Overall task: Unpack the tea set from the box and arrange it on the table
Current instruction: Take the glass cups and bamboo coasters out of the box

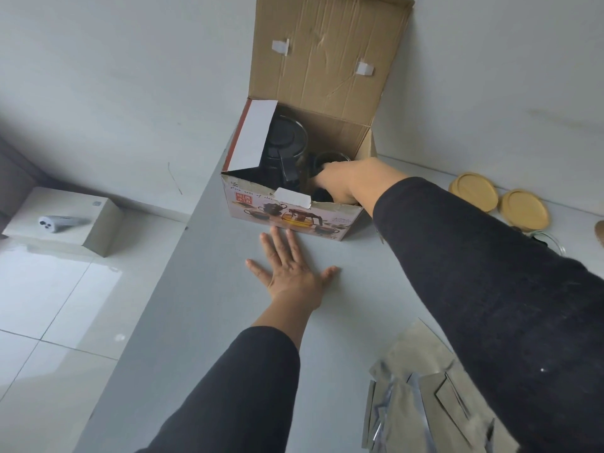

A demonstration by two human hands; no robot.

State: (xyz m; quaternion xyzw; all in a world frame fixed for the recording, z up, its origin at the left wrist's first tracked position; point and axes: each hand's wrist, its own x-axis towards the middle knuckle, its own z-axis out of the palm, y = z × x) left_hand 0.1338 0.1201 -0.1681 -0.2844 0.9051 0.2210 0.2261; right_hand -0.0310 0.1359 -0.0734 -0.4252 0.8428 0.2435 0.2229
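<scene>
An open cardboard box [294, 214] printed with a tea-set picture stands on the grey table [209, 289], its lid [327, 53] leaning back against the wall. Inside, a dark glass teapot [287, 142] with a black handle sits at the left, and a glass cup's rim [330, 157] shows beside it. My right hand [354, 181] reaches down into the box at its right side; its fingers are hidden among the dark contents. My left hand [291, 273] lies flat on the table with fingers spread, its fingertips at the box's front wall.
Two round bamboo coasters [474, 191] [524, 209] lie by the wall to the right, with a glass piece [549, 240] near them. Crumpled silver wrapping [425, 397] lies at the near right. Left of the table edge, a white box [65, 217] sits on the tiled floor.
</scene>
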